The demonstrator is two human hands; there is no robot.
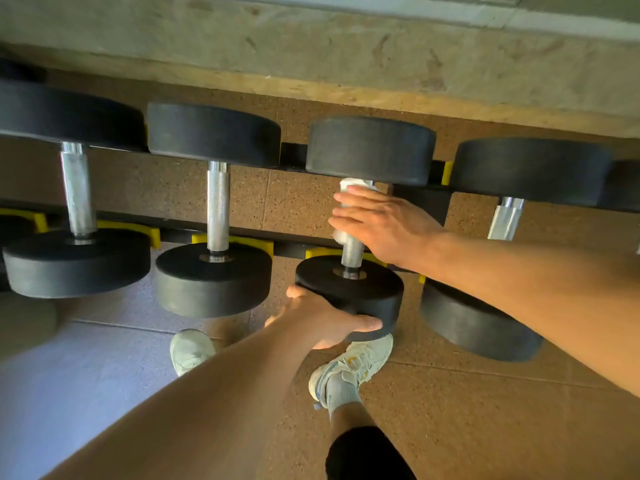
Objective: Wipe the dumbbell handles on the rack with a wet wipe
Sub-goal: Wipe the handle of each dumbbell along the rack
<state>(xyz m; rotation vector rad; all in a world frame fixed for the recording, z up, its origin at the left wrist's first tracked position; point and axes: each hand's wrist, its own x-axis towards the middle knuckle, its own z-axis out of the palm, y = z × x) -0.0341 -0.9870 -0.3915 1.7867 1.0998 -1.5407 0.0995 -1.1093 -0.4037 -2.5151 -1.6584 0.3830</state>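
Observation:
Several black dumbbells with knurled steel handles lie across a black rack (pixel 291 154) with yellow cradles. My right hand (pixel 384 223) lies over the handle (pixel 352 252) of the third dumbbell from the left, fingers wrapped over a white wet wipe (pixel 350 186) that covers the handle's upper part. The wipe shows above and below my fingers; my thumb is hidden. My left hand (pixel 322 318) grips the rim of that dumbbell's near weight head (pixel 356 289), thumb along its lower edge.
Neighbouring dumbbell handles stand to the left (pixel 218 206) (pixel 77 188) and to the right (pixel 506 220). My two white shoes (pixel 191 351) (pixel 353 365) stand on the speckled rubber floor below the rack. A concrete wall (pixel 311 46) runs behind it.

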